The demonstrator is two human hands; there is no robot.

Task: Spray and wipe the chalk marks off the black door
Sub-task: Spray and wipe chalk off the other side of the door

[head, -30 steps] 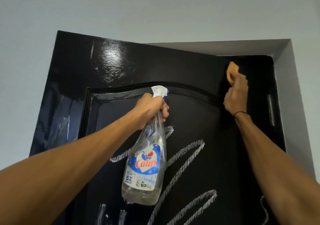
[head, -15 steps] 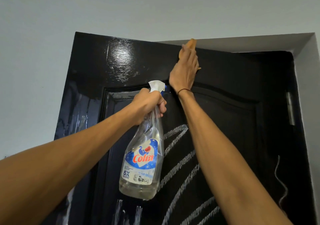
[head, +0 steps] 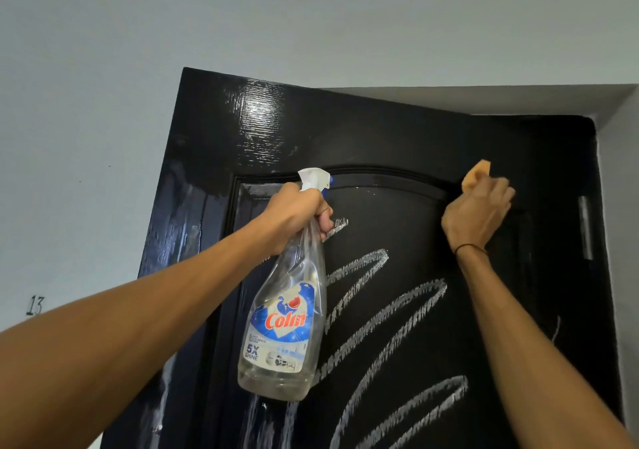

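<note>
The black door fills the middle of the view, glossy and wet near its top left. White zigzag chalk marks run across its arched panel. My left hand grips the neck of a clear spray bottle with a blue and red label, its white nozzle pointing at the door. My right hand holds an orange cloth against the door at the upper right of the panel's arch.
A pale wall surrounds the door, with the number 13 written on it at the left. The recessed door frame runs down the right side. A thin chalk stroke shows near the door's right edge.
My right hand with the cloth swept from the door's upper right to the top centre, then back right along the arch. The left hand kept holding the bottle.
</note>
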